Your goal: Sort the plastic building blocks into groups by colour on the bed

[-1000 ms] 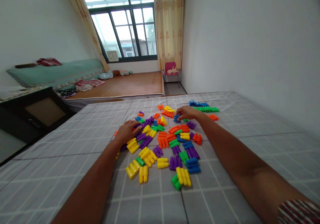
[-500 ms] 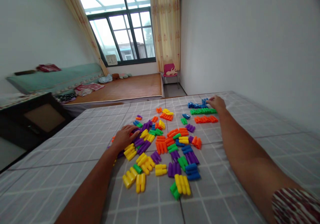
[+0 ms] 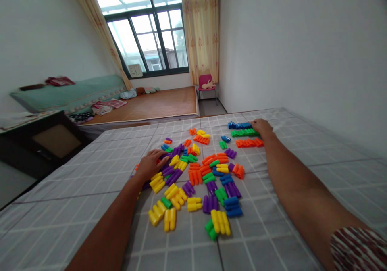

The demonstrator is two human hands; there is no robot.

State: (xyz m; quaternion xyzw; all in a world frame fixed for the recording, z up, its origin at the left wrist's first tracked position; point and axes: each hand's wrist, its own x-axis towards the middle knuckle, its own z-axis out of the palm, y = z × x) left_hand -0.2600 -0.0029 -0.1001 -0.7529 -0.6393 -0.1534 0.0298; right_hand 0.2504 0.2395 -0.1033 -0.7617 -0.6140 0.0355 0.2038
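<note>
My right hand (image 3: 262, 127) is at the far right, its fingers closed at the right end of a row of blue building blocks (image 3: 238, 125). The blue block at that end lies in line with the others, partly behind my fingertips. Just in front run a green row (image 3: 244, 132) and an orange row (image 3: 249, 142). My left hand (image 3: 151, 163) rests at the left edge of the mixed pile, thumb apart from the fingers, over purple blocks (image 3: 174, 177) and close to yellow ones (image 3: 157, 183). Its palm hides some blocks.
Loose yellow (image 3: 170, 220), orange (image 3: 195, 177), purple (image 3: 211, 204) and blue blocks (image 3: 232, 207) are scattered across the checked cloth (image 3: 263, 238). A white wall (image 3: 302, 61) borders the right side. Beyond lie a low bed (image 3: 169, 105), a pink chair (image 3: 206, 83) and a dark cabinet (image 3: 42, 142).
My right hand has brought a blue block down to the right end of the blue row. My left hand has stayed on the pile almost unmoved.
</note>
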